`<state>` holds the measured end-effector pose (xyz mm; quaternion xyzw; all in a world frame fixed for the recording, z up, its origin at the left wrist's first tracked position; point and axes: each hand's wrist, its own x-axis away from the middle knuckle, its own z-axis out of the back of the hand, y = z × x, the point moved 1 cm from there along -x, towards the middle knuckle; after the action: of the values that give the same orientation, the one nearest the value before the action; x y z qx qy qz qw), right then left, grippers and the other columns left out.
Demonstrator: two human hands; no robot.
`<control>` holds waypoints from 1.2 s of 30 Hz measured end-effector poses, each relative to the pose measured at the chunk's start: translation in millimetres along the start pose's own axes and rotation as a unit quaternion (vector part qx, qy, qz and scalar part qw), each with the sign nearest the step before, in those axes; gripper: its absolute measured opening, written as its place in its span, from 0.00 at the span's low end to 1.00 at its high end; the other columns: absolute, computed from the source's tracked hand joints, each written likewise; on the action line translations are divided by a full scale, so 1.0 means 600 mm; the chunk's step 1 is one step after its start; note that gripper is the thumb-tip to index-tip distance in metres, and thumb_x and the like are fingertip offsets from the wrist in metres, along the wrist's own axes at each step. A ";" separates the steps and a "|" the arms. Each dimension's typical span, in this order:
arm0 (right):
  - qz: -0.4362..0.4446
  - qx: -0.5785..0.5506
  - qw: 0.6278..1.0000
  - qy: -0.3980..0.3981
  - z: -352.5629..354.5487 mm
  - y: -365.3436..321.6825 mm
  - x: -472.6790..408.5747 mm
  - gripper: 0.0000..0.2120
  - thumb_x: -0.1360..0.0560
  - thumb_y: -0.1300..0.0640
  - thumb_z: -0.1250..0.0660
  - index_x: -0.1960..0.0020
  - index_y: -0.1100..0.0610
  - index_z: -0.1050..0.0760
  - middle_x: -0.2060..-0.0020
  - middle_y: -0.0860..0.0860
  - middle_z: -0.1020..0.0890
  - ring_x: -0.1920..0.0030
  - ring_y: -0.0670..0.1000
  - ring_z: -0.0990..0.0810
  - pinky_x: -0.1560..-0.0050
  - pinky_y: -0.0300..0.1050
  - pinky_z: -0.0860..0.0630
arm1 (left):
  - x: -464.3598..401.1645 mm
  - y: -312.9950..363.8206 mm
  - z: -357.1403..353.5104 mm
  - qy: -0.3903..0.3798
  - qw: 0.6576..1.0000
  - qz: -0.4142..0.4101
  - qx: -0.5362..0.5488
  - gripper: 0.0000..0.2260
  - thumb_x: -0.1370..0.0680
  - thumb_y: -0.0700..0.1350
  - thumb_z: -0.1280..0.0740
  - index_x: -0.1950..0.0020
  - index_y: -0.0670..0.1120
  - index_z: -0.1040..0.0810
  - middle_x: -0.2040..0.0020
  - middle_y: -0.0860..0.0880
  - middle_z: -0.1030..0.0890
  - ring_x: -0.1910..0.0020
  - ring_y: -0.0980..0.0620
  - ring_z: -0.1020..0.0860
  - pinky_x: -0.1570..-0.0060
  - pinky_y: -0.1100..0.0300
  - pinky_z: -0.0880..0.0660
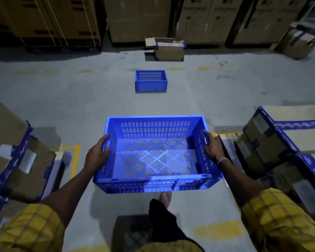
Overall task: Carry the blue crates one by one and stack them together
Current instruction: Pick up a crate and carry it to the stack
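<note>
I carry an empty blue slotted crate [154, 182] in front of my body, held level above the floor. My left hand [98, 154] grips its left side wall at the handle slot. My right hand [212, 147] grips the right side wall the same way. A second blue crate [151, 86] stands alone on the grey floor straight ahead, some distance away, upright and empty.
Taped cardboard boxes [273, 140] crowd the right, and more boxes [18, 160] the left. A small open box [168, 50] sits beyond the far crate, before tall stacked cartons [138, 19]. Yellow floor markings [75, 157] line the aisle. A dark mat [131, 233] lies by my foot.
</note>
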<state>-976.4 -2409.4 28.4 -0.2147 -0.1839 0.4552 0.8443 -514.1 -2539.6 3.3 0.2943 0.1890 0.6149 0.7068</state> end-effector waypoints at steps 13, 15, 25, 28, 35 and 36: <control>0.012 0.006 1.000 -0.013 0.024 -0.155 -0.547 0.34 0.26 0.67 0.41 0.23 0.48 0.36 0.46 0.66 0.30 0.55 0.68 0.23 0.46 0.50 0.27 | -0.501 0.131 -0.006 0.051 0.998 0.024 -0.016 0.28 0.20 0.46 0.37 0.22 0.63 0.39 0.33 0.43 0.21 0.40 0.36 0.21 0.43 0.46 0.25; 0.020 0.007 1.000 -0.022 0.026 -0.181 -0.622 0.34 0.26 0.68 0.40 0.23 0.48 0.37 0.46 0.66 0.30 0.55 0.68 0.23 0.47 0.49 0.28 | -0.572 0.141 -0.003 0.052 0.998 0.026 -0.014 0.28 0.20 0.46 0.37 0.22 0.62 0.39 0.34 0.42 0.21 0.41 0.36 0.21 0.43 0.46 0.24; 0.010 0.006 0.999 -0.037 -0.053 -0.294 -1.011 0.34 0.26 0.67 0.40 0.23 0.48 0.37 0.45 0.65 0.30 0.58 0.64 0.24 0.50 0.45 0.30 | -0.993 0.133 -0.040 0.048 0.998 0.029 0.002 0.29 0.21 0.43 0.37 0.22 0.62 0.37 0.39 0.41 0.18 0.44 0.37 0.19 0.46 0.47 0.24; -0.005 0.012 0.999 -0.041 -0.069 -0.332 -1.110 0.34 0.26 0.67 0.40 0.22 0.48 0.38 0.45 0.66 0.30 0.60 0.63 0.25 0.52 0.46 0.29 | -1.114 0.135 -0.032 0.031 0.999 0.035 -0.007 0.29 0.21 0.44 0.36 0.22 0.62 0.38 0.36 0.42 0.19 0.42 0.36 0.20 0.45 0.46 0.24; -0.020 -0.009 1.000 -0.020 -0.083 -0.417 -1.337 0.33 0.25 0.67 0.41 0.23 0.47 0.38 0.45 0.65 0.30 0.64 0.56 0.31 0.53 0.42 0.33 | -1.385 0.190 0.008 0.022 0.999 0.013 -0.032 0.29 0.20 0.44 0.37 0.21 0.60 0.39 0.34 0.41 0.21 0.40 0.35 0.21 0.43 0.45 0.24; -0.023 -0.012 0.999 -0.020 -0.084 -0.427 -1.369 0.33 0.25 0.66 0.41 0.23 0.46 0.38 0.44 0.64 0.31 0.64 0.56 0.31 0.52 0.42 0.32 | -1.422 0.196 0.012 0.023 0.999 0.012 -0.034 0.30 0.20 0.44 0.37 0.21 0.61 0.39 0.33 0.41 0.21 0.40 0.35 0.21 0.44 0.45 0.24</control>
<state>-1199.5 -3242.0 27.1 -0.2112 -0.2111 0.4379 0.8480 -746.0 -3369.2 4.1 0.2583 0.1810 0.6361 0.7042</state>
